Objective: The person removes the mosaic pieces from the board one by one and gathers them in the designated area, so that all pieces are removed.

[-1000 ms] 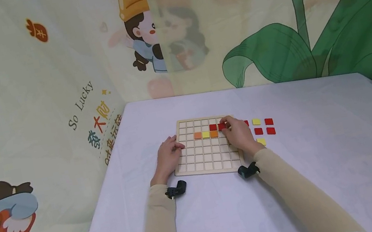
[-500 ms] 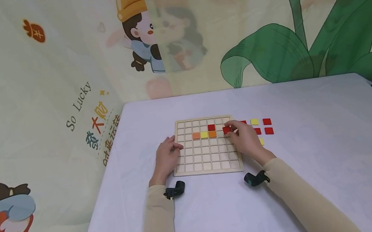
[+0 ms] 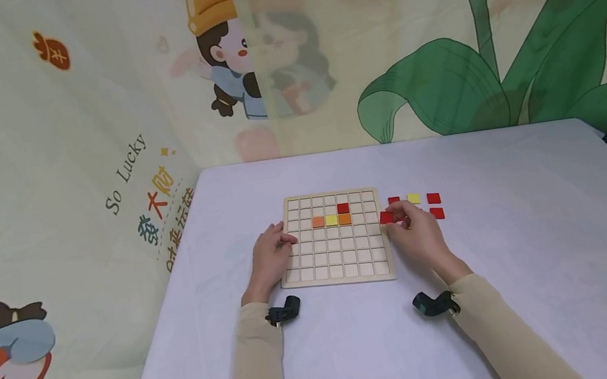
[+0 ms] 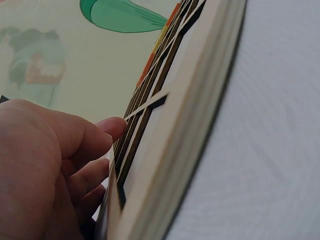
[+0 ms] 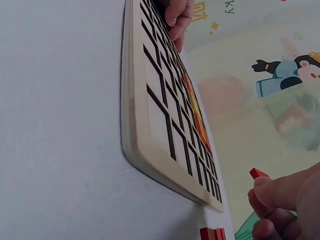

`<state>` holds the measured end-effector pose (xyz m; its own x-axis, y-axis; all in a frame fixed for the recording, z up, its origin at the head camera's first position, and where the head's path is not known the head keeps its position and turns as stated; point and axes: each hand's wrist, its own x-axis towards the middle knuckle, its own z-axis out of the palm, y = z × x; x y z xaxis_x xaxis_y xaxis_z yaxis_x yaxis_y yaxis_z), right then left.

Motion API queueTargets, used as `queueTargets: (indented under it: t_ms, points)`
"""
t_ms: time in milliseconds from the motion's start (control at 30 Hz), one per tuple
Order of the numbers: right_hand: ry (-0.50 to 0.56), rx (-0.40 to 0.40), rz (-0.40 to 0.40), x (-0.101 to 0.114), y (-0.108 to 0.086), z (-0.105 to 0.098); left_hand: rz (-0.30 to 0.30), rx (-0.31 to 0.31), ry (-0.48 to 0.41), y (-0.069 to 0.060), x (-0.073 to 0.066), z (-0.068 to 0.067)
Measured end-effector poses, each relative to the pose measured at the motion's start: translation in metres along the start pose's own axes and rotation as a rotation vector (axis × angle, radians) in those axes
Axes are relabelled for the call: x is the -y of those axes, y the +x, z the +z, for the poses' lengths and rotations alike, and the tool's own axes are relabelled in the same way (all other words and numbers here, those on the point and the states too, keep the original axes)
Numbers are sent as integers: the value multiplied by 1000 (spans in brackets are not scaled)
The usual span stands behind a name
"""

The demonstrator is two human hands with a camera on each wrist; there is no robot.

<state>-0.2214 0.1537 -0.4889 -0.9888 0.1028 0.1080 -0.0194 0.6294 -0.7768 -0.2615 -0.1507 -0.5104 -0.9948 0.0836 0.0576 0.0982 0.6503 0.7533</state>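
A pale wooden grid board [image 3: 339, 279] lies flat on the table. Set in its cells are a red tile [image 3: 343, 208], a light orange tile [image 3: 318, 222], a yellow tile [image 3: 331, 220] and a darker orange tile [image 3: 344, 219]. My left hand [image 3: 270, 257] rests at the board's left edge, thumb over the rim, as the left wrist view also shows. Just right of the board, my right hand [image 3: 418, 234] pinches a small square red tile [image 5: 257, 173] between thumb and index finger, held above the table.
To the right of the board lie loose tiles on the white tabletop [image 3: 535, 257]: a yellow tile [image 3: 413, 198], a red tile [image 3: 434, 198] and several others, some partly hidden behind my right hand. A printed cloth backdrop [image 3: 137, 76] stands behind the table.
My right hand has lifted a red tile from a board cell beside the remaining red one and carried it right, past the board's edge. My left hand stays at the left edge.
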Motion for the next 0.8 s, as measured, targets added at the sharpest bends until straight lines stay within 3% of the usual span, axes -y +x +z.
queueTargets:
  t_ms: [333,500,800]
  points:
    - [-21,-36,12,-17,-15,-10,-1,-4,-8,0,0,0]
    - [-30,-38,55,-23,-20,-15,2,-8,-2,1,0,-3]
    - [-60,-118,105,-43,-25,-24,8,1,-10,1,2,-2]
